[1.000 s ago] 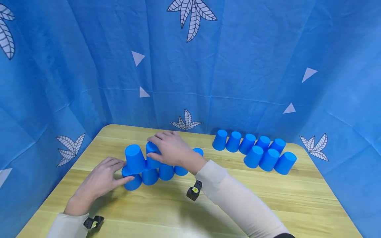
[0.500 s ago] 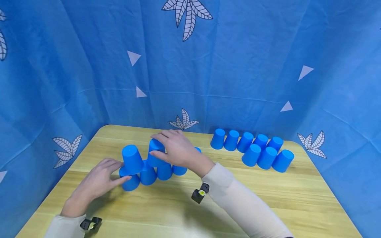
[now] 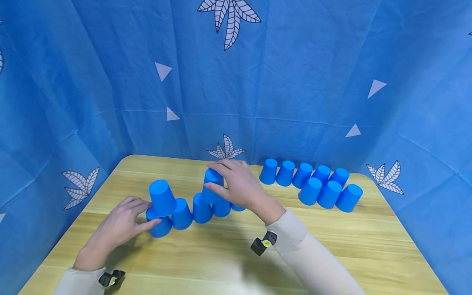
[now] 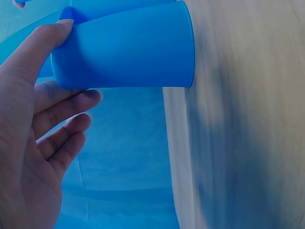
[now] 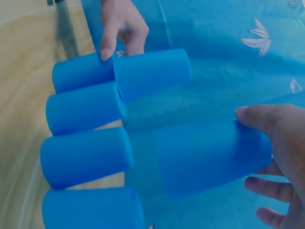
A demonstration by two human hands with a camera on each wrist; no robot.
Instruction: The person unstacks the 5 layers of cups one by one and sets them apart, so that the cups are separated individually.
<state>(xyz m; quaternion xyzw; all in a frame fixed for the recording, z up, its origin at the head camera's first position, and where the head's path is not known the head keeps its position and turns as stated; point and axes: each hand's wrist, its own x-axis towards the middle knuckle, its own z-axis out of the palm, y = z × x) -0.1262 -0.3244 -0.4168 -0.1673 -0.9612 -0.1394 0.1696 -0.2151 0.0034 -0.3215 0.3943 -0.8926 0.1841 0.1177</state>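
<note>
My left hand [image 3: 123, 223] pinches the leftmost bottom blue cup [image 3: 161, 228] between thumb and fingers; the left wrist view shows this cup [image 4: 124, 50] upside down on the table. Balanced on it and its right neighbour [image 3: 182, 214] is an upper cup [image 3: 162, 198]. My right hand [image 3: 237, 182] holds another upside-down cup [image 3: 212, 186] by its upper part, over the right half of the bottom row. In the right wrist view, a gap shows between this held cup [image 5: 209, 157] and the row cups [image 5: 86, 155]. The row's right end is partly hidden behind my right hand.
Several more upside-down blue cups [image 3: 310, 191] stand in two rows at the back right of the wooden table [image 3: 206, 262]. A blue patterned curtain [image 3: 302, 98] hangs behind the table and along both sides.
My right hand has moved right with its cup, away from the upper left cup, leaving a gap between them. My left hand keeps its hold on the leftmost cup. The head view has shifted slightly.
</note>
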